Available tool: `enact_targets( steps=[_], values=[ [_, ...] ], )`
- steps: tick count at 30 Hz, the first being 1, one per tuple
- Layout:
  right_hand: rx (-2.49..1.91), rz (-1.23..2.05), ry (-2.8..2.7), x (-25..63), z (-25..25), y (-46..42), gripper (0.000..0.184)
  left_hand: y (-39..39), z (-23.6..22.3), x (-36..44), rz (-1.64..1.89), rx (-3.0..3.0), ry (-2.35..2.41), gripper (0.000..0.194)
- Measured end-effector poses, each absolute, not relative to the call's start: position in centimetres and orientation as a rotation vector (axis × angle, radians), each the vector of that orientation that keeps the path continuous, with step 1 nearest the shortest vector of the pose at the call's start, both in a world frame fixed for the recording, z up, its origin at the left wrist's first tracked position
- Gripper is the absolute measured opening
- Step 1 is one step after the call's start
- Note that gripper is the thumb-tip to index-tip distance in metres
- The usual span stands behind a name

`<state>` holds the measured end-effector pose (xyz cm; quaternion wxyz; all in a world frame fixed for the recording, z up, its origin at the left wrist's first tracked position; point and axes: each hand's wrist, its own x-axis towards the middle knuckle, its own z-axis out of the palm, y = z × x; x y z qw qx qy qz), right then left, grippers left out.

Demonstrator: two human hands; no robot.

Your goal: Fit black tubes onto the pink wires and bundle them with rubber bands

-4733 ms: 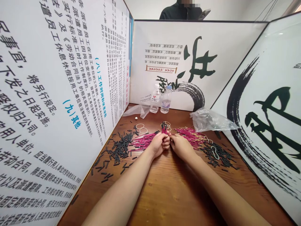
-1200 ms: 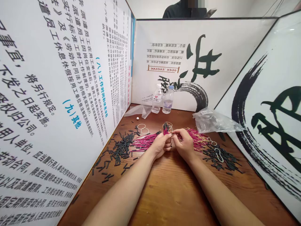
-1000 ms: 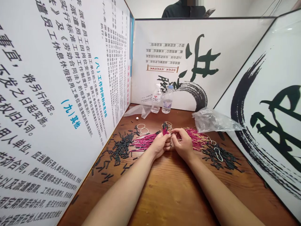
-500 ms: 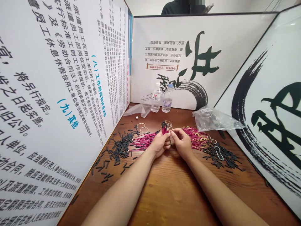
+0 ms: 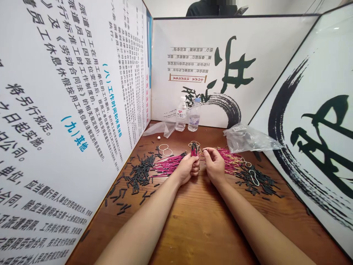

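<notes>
My left hand [image 5: 188, 168] is closed round a small bundle of pink wires [image 5: 194, 148] whose dark-sleeved tips stick up above the fist. My right hand [image 5: 214, 165] is pinched shut right beside it, fingertips at a thin wire near the bundle's top. A pile of loose pink wires [image 5: 168, 165] lies left of my left hand and another pile of pink wires [image 5: 230, 162] lies right of my right hand. Short black sleeves are scattered in a left heap [image 5: 139, 173] and a right heap [image 5: 255, 180].
Two water bottles [image 5: 188, 115] stand at the back of the wooden table [image 5: 198, 221]. Clear plastic bags lie at back left [image 5: 162, 129] and back right [image 5: 248, 139]. Rubber bands [image 5: 166, 149] lie near the piles. Printed boards wall in three sides; a person in dark clothes [image 5: 209, 7] is behind the back board.
My right hand has risen slightly and its fingertips now pinch at the top of the bundle. The left hand has kept its hold. The camera has tilted a little.
</notes>
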<state>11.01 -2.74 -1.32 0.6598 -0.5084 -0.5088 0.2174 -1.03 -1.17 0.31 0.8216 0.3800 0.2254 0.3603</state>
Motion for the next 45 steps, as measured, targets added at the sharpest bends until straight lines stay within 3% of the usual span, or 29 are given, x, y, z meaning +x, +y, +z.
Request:
enact_targets(
  steps=[31,45],
  values=[
    [-1.163,0.552,-1.241,10.93,-1.29,-3.05,0.022,-1.18,0.3,-1.13,0.776,0.796,0.481,0.025],
    [-1.129,0.529,-1.23,10.43,-0.87,-3.23,0.03,-1.12,0.24,-1.16,0.807,0.756,0.485,0.031]
  ],
)
